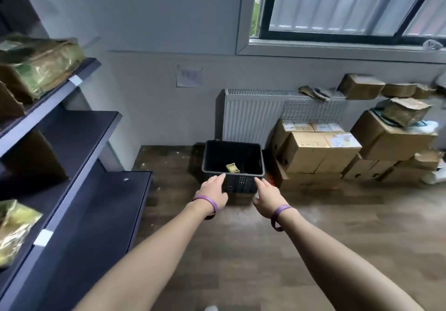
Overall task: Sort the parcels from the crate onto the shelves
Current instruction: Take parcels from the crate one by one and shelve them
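Nearly done, seemingly: one small parcel (232, 167) shows in the black crate (241, 183), centre frame. Wrapped parcels (41, 66) sit on the shelves (91, 136), left. The left hand (213, 186) and right hand (266, 193) reach, grips released.

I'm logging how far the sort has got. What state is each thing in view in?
crate: upright on the floor, one parcel left inside.
small parcel: lying on the crate's bottom.
left hand: open, fingers straight, by the crate's near rim, empty.
right hand: open, by the near rim, empty.
shelves: hold wrapped parcels on two levels.
cardboard boxes: stacked, closed.
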The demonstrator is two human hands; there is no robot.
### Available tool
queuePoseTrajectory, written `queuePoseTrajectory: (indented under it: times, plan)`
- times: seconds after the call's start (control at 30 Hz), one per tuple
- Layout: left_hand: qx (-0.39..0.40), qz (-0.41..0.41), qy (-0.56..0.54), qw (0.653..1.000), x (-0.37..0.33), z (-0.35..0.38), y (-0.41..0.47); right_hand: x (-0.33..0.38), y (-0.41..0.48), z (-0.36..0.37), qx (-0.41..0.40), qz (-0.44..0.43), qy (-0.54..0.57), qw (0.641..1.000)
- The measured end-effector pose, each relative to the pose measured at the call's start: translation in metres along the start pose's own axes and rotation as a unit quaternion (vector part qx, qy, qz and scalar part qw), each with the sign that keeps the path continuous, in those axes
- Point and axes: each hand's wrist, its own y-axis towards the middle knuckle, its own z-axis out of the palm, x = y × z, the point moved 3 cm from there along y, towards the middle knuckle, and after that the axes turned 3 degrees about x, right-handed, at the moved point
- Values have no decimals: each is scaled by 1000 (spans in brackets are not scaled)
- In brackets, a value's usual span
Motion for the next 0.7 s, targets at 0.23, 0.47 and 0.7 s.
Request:
queuePoseTrajectory:
  times: [0.23,0.47,0.7]
  plan:
    - [24,12,22,999,-5,-30,83,-3,79,-37,-5,26,21,999]
    - [17,18,26,999,-29,-52,179,-22,178,-78,-11,21,26,999]
    - [0,-32,11,999,-52,-80,296,-42,302,-137,9,-8,20,1000]
